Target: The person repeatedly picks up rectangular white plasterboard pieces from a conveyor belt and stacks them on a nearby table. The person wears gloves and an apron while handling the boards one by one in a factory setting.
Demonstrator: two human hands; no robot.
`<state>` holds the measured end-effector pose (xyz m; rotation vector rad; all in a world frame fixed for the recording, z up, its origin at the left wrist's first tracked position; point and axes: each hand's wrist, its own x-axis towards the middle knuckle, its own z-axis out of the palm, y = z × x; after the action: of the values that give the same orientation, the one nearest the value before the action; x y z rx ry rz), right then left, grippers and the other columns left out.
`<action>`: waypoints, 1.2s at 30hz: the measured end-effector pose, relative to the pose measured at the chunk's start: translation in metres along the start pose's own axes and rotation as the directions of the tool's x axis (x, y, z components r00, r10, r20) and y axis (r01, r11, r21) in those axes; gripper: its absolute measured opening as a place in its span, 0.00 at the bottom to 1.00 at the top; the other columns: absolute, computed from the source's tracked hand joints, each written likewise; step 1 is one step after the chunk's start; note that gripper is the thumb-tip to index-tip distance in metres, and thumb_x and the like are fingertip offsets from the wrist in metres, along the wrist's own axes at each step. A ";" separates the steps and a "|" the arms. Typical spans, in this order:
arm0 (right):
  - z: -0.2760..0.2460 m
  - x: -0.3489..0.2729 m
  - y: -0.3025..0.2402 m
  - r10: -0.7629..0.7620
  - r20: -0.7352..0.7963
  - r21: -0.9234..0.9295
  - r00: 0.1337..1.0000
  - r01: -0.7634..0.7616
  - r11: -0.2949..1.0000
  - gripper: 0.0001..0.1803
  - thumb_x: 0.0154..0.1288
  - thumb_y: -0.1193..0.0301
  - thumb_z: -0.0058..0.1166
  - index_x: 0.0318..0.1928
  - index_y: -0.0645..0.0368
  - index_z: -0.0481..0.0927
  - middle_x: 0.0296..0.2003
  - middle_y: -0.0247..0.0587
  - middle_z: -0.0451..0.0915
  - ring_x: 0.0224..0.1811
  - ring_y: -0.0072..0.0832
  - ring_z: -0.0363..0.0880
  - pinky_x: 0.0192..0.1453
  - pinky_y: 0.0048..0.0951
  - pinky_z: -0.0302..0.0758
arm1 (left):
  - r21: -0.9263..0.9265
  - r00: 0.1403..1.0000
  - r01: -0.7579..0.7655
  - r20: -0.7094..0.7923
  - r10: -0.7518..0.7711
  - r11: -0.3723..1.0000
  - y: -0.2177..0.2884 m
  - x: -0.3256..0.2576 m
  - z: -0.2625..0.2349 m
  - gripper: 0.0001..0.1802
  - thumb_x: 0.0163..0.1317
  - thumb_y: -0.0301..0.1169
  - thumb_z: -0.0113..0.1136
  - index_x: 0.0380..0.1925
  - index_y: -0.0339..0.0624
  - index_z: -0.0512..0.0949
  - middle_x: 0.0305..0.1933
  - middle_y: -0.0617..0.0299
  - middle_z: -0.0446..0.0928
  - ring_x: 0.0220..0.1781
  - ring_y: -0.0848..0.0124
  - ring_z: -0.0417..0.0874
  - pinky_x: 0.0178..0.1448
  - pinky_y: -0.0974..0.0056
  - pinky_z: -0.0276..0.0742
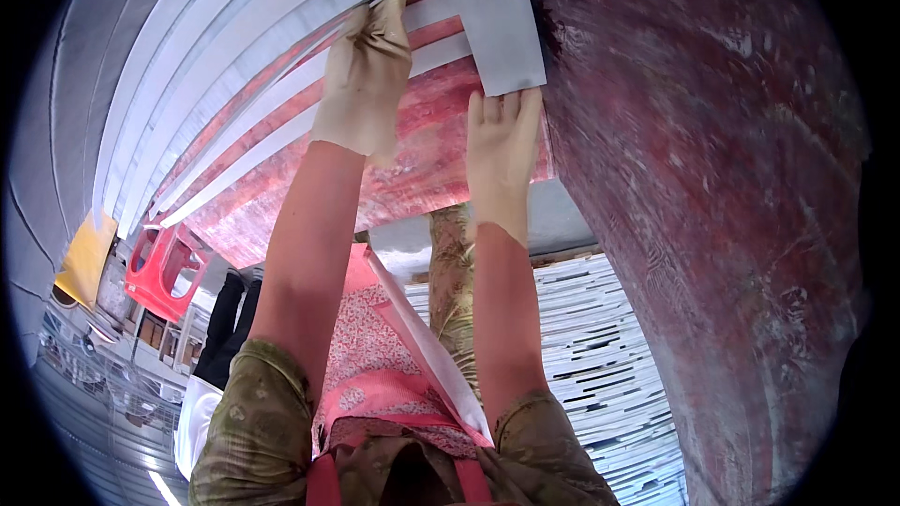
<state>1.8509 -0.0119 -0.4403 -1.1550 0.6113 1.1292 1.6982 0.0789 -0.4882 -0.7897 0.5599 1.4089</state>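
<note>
Both my hands wear pale, thin gloves. My left hand (364, 84) is closed at the far side of a red-stained board (427, 136), its fingers curled over the edge of a long white strip (246, 124); the fingertips are partly hidden. To its right, my right hand (503, 155) grips the near edge of a whitish rectangular plate (502, 33). The plate lies across the right ends of several white strips, close to the board's right edge. Between these strips the red surface shows through.
More long white strips (173, 84) curve along the far left. A large dark red, stained surface (712, 178) rises on the right. Below it are stacked white strips (609, 365). At the left are a red plastic stool (167, 272), a yellow sheet (86, 262) and another person's dark trousers (228, 323).
</note>
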 end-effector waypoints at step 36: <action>0.019 0.011 -0.025 -0.363 0.741 -0.670 0.566 0.584 -0.458 0.40 0.62 0.62 0.70 0.69 0.67 0.68 0.54 0.64 0.79 0.56 0.58 0.80 0.59 0.48 0.79 | 0.368 0.995 -0.085 -0.018 0.099 0.926 0.000 -0.006 0.004 0.14 0.82 0.24 0.42 0.48 0.20 0.73 0.57 0.43 0.80 0.61 0.54 0.82 0.71 0.57 0.84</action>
<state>1.8749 0.0105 -0.4334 -2.2559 -1.3921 0.5256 1.6976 0.0781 -0.4810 -0.4927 0.8704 1.3231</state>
